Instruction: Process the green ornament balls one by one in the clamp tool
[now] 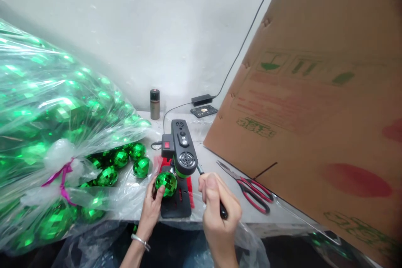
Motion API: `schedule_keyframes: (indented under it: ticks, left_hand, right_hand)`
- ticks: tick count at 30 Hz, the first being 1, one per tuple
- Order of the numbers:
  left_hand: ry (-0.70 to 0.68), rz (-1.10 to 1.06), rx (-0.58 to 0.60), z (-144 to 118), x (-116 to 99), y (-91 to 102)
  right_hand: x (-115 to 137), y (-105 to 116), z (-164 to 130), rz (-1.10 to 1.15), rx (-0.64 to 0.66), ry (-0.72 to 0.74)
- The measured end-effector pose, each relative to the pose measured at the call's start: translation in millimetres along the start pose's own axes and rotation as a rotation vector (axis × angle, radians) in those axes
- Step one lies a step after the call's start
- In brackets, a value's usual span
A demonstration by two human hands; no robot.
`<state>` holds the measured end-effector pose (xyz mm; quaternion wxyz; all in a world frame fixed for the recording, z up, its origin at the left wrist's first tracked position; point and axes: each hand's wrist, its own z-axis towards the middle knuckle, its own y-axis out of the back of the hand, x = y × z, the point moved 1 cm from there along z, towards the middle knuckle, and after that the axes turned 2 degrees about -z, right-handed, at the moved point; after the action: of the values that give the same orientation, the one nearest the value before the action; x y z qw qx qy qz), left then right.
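Green ball (166, 183) sits under the little press (179, 150), left hand (151, 208) grasping it, right hand (216, 205) clenched on the lever (211, 190), seemingly mid-pressing; steady pull next.
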<state>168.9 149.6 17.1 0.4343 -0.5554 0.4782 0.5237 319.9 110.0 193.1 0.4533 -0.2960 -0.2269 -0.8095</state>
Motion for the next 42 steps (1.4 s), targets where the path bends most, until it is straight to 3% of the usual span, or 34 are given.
schedule_keyframes:
  ticks: [5,11,19,23,31,42]
  left_hand:
    - [-0.007,0.02,-0.001,3.7,4.5,1.9]
    - [-0.171,0.143,0.009,0.2,5.3,-1.2]
    - [-0.328,0.342,0.023,-14.0,2.9,-27.0]
    - [-0.339,0.347,0.022,-8.4,13.8,-34.7]
    - [-0.376,0.36,0.055,-1.8,26.7,-30.0]
    - [-0.416,0.396,0.06,-1.5,29.3,-31.7]
  right_hand:
    - [1.9,-0.1,1.6,-0.013,-0.003,0.001]
    - [4.6,0.8,3.0,-0.027,0.02,-0.017]
    - [3.9,2.3,0.8,-0.008,0.034,-0.027]
    - [2.1,1.9,-1.2,0.013,0.029,-0.02]
    - [-10.6,1.5,-14.3,0.045,0.003,0.021]
    - [-37.3,-10.1,-43.7,0.134,-0.181,0.063]
